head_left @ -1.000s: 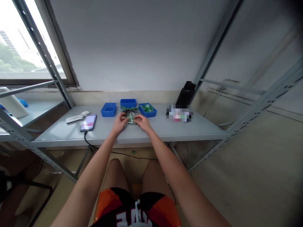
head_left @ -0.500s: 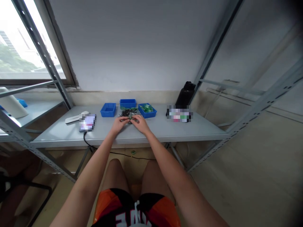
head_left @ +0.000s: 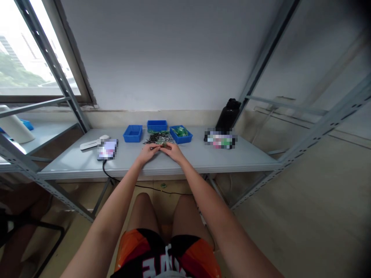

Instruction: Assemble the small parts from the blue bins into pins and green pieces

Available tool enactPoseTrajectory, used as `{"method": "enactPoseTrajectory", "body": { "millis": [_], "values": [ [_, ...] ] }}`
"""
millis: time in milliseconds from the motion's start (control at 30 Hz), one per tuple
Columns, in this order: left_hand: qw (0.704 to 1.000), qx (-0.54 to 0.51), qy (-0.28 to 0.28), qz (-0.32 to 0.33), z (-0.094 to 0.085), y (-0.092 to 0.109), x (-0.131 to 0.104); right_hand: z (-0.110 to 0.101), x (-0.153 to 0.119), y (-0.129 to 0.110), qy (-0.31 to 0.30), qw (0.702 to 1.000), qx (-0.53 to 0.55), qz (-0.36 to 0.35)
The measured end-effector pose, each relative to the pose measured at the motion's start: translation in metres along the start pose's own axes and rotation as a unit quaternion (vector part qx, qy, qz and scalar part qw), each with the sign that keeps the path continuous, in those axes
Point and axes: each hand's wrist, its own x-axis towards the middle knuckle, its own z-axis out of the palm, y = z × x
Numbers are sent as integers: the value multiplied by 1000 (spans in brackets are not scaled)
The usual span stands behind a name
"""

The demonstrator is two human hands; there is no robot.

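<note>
A pile of small dark and silvery pieces (head_left: 159, 137) lies on the grey table, just beyond my hands. My left hand (head_left: 147, 152) is closed in a pinch on something too small to make out. Close beside it, my right hand (head_left: 174, 151) pinches a small greenish packet (head_left: 164, 144). The fingertips of both hands nearly meet. Behind the pile stands a blue tray (head_left: 157, 125). To the right, another blue tray (head_left: 186, 138) holds green packets (head_left: 180, 131). A third blue tray (head_left: 133, 134) sits to the left.
A phone (head_left: 108, 149) with a black cable and a white object (head_left: 89, 144) lie at the left. At the right are a black bottle (head_left: 228, 115) and a blurred-out device (head_left: 220, 139). Metal posts frame both table ends. Part of another person (head_left: 31, 216) shows at lower left.
My hands have shifted slightly, and the greenish packet now shows at my right fingertips. More of the pile is visible. The whole view has moved a little.
</note>
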Motion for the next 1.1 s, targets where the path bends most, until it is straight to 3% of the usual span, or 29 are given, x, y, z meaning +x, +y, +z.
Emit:
{"method": "enactPoseTrajectory", "body": {
  "millis": [300,500,667,1100],
  "values": [
    [993,-7,107,-45,2,-1,2,-3,7,13,32,999,-23,36],
    [994,-12,91,-56,2,-2,2,-3,5,9,29,999,-21,31],
    [996,-1,67,-64,1,-1,1,-3,4,4,66,995,-62,47],
    [994,-21,80,-66,2,3,1,-3,5,6,81,994,-66,28]
  ]
}}
